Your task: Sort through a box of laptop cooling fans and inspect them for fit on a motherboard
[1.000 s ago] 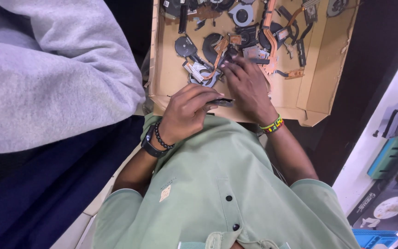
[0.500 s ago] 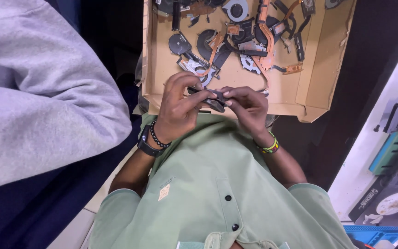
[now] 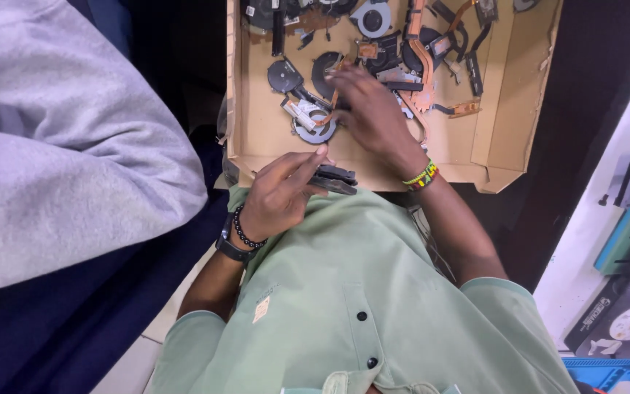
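My left hand (image 3: pixel 278 193), with a black watch and a bead bracelet on the wrist, holds a thin dark flat part (image 3: pixel 335 178) at the near edge of a shallow cardboard box (image 3: pixel 510 95). Reaching into the box, my right hand (image 3: pixel 373 117), which wears a coloured bead bracelet, rests its fingers on a jumble of small cooling fans (image 3: pixel 284 76) and copper heat pipes (image 3: pixel 423 58). The fingertips are hidden among the parts, so I cannot tell whether they grip anything. My green shirt (image 3: pixel 359 292) fills the lower middle.
Another person's grey sleeve (image 3: pixel 60 153) and dark blue trousers (image 3: pixel 74 321) fill the left side. On the right, past a dark surface (image 3: pixel 585 87), are a white wall and some blue and teal tools (image 3: pixel 625 237).
Half a second ago both hands held the dark part together. My right hand has let go and moved up into the box; my left hand keeps the part.
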